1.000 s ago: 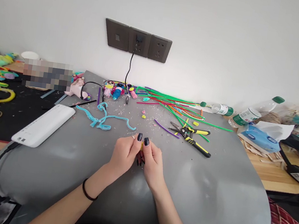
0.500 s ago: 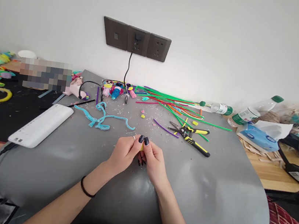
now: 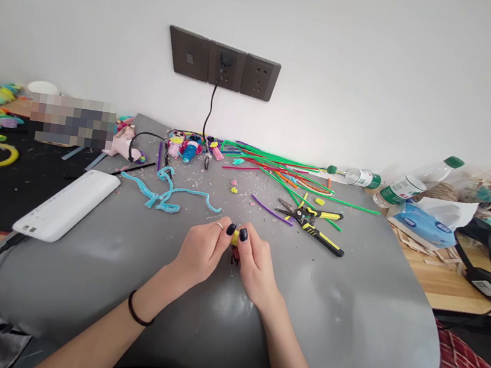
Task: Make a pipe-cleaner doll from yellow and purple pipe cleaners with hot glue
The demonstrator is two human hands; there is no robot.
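My left hand and my right hand meet over the middle of the grey mat. Both pinch a small yellow piece between the dark-nailed thumbs and fingers, and a bit of red shows below it. Both hands are closed on this small craft piece. A light blue pipe cleaner lies just beyond my left hand. Yellow-and-black pliers lie to the right of my right hand.
A white flat device with a black cable sits at the left. Green, red and purple sticks are strewn at the back, with small figures. Bottles, a tissue pack and black straps lie at the right. A wall socket is behind.
The hands have stayed together in the same spot; the thumbs have shifted slightly and more of the yellow piece shows between them. The view has drifted a little.
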